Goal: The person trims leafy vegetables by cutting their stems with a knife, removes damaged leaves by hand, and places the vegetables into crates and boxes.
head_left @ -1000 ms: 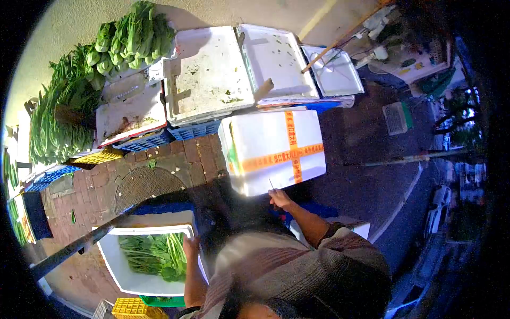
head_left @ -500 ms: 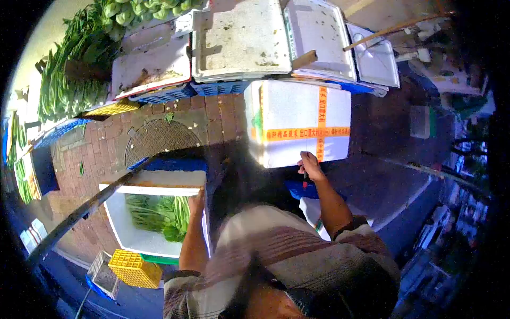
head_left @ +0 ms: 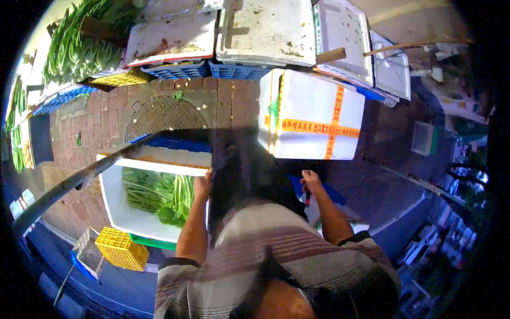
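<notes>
My left hand (head_left: 202,186) grips the right rim of an open white foam box (head_left: 111,196). Green leafy vegetables (head_left: 164,196) lie inside that box. My right hand (head_left: 311,181) is closed around a small dark tool with a red part (head_left: 307,198), too small to name surely. Just beyond my right hand stands a closed white foam box (head_left: 303,101), wrapped with orange printed tape that crosses on its top. A green patch shows near its left edge. My right hand is apart from this box.
Shallow white trays (head_left: 265,32) rest on blue crates (head_left: 239,70) along the far side. Leafy greens (head_left: 79,48) are piled at the upper left. A long pole (head_left: 79,178) crosses the left side. A yellow crate (head_left: 122,248) stands at the lower left.
The view has shifted, so the crates and boxes sit elsewhere in the frame. My right hand has drawn back from the taped box's near edge. My left hand stays at the open box's rim.
</notes>
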Tool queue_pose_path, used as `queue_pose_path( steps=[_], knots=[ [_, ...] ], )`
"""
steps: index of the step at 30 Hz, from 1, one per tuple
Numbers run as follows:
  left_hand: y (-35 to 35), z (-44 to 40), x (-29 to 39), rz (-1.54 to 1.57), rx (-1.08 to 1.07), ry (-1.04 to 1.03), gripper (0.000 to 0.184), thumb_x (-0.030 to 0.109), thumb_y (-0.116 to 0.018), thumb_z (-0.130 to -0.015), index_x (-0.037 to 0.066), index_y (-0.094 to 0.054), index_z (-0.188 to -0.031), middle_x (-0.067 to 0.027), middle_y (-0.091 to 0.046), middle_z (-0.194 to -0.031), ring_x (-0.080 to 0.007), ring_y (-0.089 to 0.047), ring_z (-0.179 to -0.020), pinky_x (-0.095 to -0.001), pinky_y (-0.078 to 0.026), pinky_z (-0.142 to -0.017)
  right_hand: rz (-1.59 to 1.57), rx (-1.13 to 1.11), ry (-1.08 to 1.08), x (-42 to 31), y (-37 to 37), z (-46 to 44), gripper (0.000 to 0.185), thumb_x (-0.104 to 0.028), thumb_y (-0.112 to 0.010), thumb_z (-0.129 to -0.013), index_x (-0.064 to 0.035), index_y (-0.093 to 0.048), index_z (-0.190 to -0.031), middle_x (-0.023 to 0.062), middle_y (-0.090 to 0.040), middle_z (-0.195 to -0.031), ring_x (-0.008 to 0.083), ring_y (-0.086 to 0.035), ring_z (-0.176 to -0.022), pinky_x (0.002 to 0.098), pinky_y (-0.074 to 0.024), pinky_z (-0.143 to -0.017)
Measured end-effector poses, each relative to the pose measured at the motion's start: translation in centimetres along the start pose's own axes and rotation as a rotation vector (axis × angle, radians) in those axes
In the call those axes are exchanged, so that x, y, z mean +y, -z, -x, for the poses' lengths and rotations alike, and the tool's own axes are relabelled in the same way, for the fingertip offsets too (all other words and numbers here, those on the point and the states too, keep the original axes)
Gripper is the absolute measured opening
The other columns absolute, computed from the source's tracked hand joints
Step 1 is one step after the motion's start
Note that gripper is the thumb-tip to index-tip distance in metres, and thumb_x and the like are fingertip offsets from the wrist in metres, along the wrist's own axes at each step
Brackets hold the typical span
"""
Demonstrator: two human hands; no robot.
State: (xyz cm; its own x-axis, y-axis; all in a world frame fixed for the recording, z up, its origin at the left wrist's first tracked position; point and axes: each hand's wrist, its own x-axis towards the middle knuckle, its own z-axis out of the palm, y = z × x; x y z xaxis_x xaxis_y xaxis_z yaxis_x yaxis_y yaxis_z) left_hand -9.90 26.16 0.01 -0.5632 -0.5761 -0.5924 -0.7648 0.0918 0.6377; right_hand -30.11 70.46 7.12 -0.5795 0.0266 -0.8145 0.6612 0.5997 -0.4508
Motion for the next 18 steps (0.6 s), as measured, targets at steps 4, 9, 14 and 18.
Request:
queue_pose_path(
  steps=[4, 9, 14, 18],
  knots=[
    [0.9, -0.1, 2.0, -0.061, -0.049, 0.062, 0.059, 0.050, -0.058, -0.093, -0.004, -0.061, -0.116, -0.0272, -0.068, -0.102, -0.0468, -0.063, -0.096, -0.0485, -0.050, -0.082, 0.018, 0.045, 0.012, -1.4, 1.4, -0.6, 0.045, -0.040, -0.055, -0.098, -0.0024, -0.054, -0.122, 0.0119, -0.062, -0.081, 0.0183, -0.054, -0.048, 0.0332, -0.0473, -0.045],
    [0.8, 0.6, 2.0, -0.042, -0.037, 0.047, 0.055, 0.046, -0.056, -0.094, -0.005, -0.061, -0.115, -0.0287, -0.065, -0.108, -0.0471, -0.060, -0.103, -0.0500, -0.047, -0.087, 0.066, 0.019, -0.018, -4.7, 1.9, 0.6, 0.044, -0.038, -0.053, -0.099, -0.0010, -0.054, -0.123, 0.0112, -0.060, -0.081, 0.0154, -0.050, -0.044, 0.0319, -0.0476, -0.044],
    [-0.2, 0.8, 2.0, -0.092, 0.069, 0.008, 0.054, 0.046, -0.057, -0.094, -0.003, -0.061, -0.118, -0.0279, -0.064, -0.113, -0.0472, -0.059, -0.106, -0.0502, -0.047, -0.089, 0.132, 0.009, -0.076, -8.3, -0.2, -0.9, 0.045, -0.040, -0.058, -0.095, -0.0004, -0.055, -0.115, 0.0075, -0.057, -0.080, 0.0104, -0.045, -0.046, 0.0295, -0.0499, -0.047],
    [0.4, 1.5, 4.1, -0.123, 0.030, 0.151, 0.056, 0.049, -0.058, -0.092, 0.000, -0.061, -0.120, -0.0270, -0.065, -0.112, -0.0468, -0.059, -0.107, -0.0504, -0.047, -0.088, 0.109, -0.137, 0.012, -12.2, -1.8, -0.8, 0.039, -0.038, -0.061, -0.093, -0.0036, -0.057, -0.110, 0.0041, -0.056, -0.080, 0.0081, -0.045, -0.048, 0.0279, -0.0502, -0.048]
  ],
)
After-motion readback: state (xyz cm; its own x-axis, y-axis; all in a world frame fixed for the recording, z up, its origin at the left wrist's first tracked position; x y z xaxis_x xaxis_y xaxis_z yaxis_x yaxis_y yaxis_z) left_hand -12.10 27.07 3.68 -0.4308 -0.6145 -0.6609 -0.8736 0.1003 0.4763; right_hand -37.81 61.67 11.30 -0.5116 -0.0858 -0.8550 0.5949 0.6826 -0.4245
